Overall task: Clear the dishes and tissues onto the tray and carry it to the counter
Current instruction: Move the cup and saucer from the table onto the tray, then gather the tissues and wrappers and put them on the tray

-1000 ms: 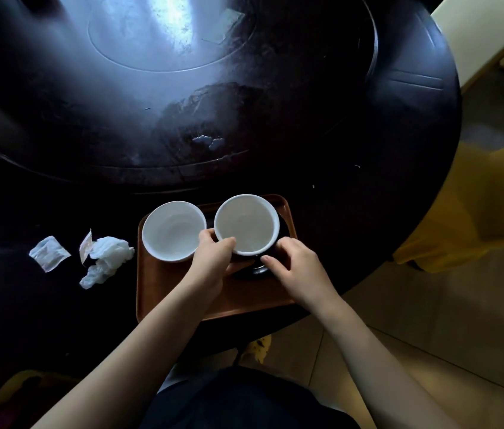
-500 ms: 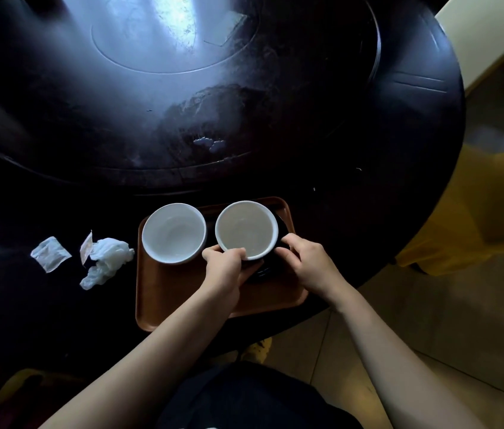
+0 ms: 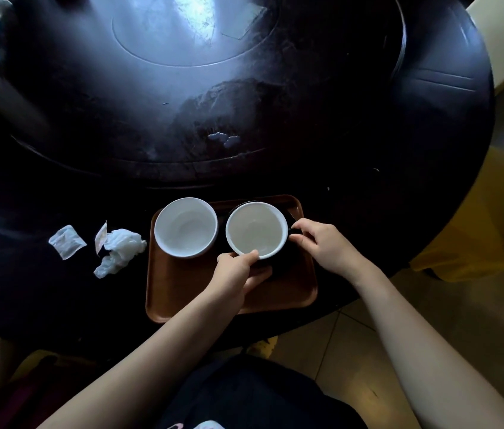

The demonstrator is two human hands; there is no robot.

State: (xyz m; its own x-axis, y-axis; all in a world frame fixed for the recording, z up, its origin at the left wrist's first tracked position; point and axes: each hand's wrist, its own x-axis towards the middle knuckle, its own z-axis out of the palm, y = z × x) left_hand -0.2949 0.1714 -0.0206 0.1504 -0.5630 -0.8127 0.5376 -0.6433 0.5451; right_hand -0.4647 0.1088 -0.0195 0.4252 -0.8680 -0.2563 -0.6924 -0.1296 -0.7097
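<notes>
Tray [image 3: 182, 292] at near tabletop [image 3: 368, 212] edge, two cups on it. Left cup [image 3: 185, 227] stands free. Right cup [image 3: 257, 230], dark outside, sits on the tray's right half between both hands. Left hand [image 3: 238, 277] pinches its near rim, thumb on top; right hand [image 3: 325, 243] closes on the handle side. Ceramic: likely stiff, breakable, smooth-glazed; rim plus handle looks the surest hold. Tissue [image 3: 120, 249] and wrappers [image 3: 66, 241] lie on the tabletop left of the tray, apart from both hands; light, soft, an easy pinch.
</notes>
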